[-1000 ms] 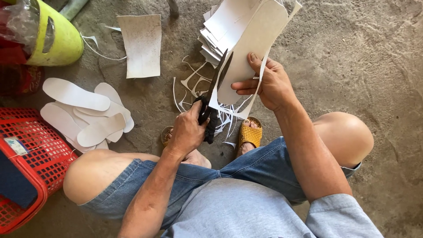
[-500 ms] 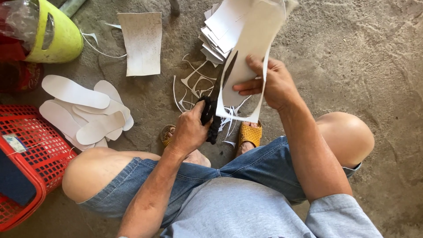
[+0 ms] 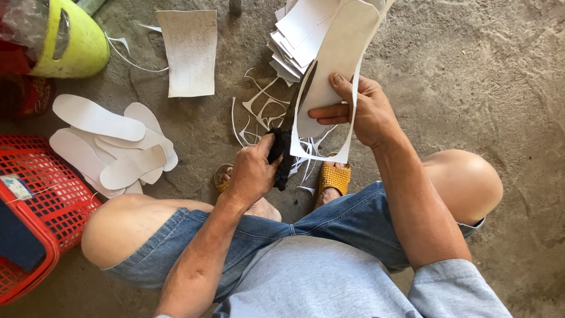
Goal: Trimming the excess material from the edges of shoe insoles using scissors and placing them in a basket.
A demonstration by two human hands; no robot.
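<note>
Left hand (image 3: 253, 171) has a closed grip on the black scissors (image 3: 286, 141), blades partway into the white sheet (image 3: 335, 65), which the right hand (image 3: 362, 112) pinches up above the floor (image 3: 471, 70). Looks like mid-cut around an insole outline; I'd say turning the sheet to follow the curve comes next. Finished insoles (image 3: 112, 147) lie off to the left.

1. Bare concrete floor (image 3: 482, 88) lies open to the right
2. Ahead, the stack of white sheets (image 3: 294, 35) and curled offcuts (image 3: 262, 112) block the way
3. Leftward, cut insoles (image 3: 112, 141), red basket (image 3: 41, 212) and yellow-green container (image 3: 70, 41) crowd the ground
</note>
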